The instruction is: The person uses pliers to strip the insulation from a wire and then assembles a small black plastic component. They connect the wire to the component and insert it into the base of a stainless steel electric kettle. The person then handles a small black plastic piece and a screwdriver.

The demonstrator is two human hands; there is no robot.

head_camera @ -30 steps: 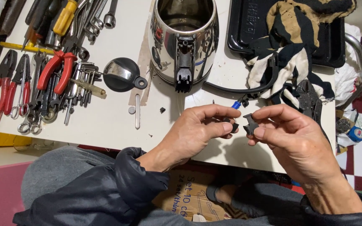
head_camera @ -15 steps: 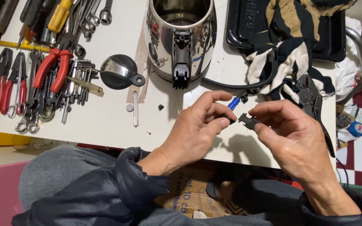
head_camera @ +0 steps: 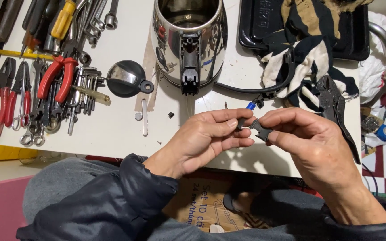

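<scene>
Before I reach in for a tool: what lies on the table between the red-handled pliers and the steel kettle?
In the head view, a black round lid lies between the red-handled pliers and the steel kettle, with hex keys beside it.

Repair workbench: pliers [head_camera: 56, 78], wrenches [head_camera: 86, 85], kettle [head_camera: 188, 40].

Dark navy puffy jacket sleeves w/ creased cuffs on both arms, grey trousers, hands bare.

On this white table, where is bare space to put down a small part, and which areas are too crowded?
Bare: the near strip of the white table, bordered by the black lid, the tools and the left hand; also the patch below the black cable, by the right hand. Crowded: the pliers and wrenches far left, the kettle, the rag.
</scene>
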